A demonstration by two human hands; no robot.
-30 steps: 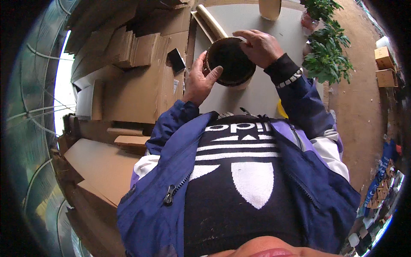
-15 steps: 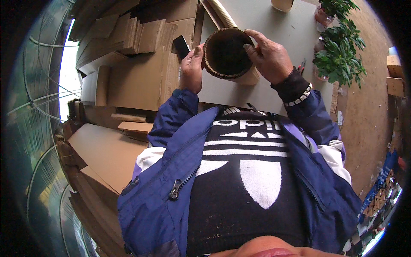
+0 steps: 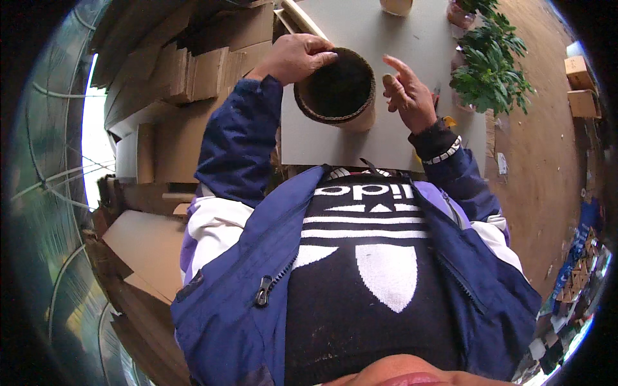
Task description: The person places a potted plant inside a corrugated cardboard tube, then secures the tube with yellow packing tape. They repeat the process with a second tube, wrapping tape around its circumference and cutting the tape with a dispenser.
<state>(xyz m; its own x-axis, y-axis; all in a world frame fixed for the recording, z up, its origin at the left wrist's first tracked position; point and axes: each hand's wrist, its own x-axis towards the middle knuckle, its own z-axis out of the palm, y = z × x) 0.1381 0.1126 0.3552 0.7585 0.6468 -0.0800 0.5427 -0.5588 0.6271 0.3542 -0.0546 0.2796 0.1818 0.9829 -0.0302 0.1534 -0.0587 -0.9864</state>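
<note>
A round container of brown corrugated cardboard [image 3: 362, 122], dark inside, stands on the pale tabletop in front of me. Its open top faces up, and I cannot make out what is in it. My left hand [image 3: 298, 59] reaches over from the left, thumb and fingers pinching the far left part of the rim. To the right of the container is my right hand [image 3: 412, 96], apart from it. Its index finger is stretched out, the others are loosely bent, and nothing is in it.
Leafy green plants [image 3: 492, 67] in pots line the table's right edge. Another brown container [image 3: 396, 6] stands at the far edge. Stacked cardboard sheets [image 3: 193, 74] fill the left side. Beside my right wrist, a red-handled tool [image 3: 436, 96] is partly hidden. Cardboard boxes [image 3: 582, 103] stand far right.
My left hand has moved from the container's left side up onto its rim. My right hand has let go of the rim and drawn away. The black phone at the left is out of sight.
</note>
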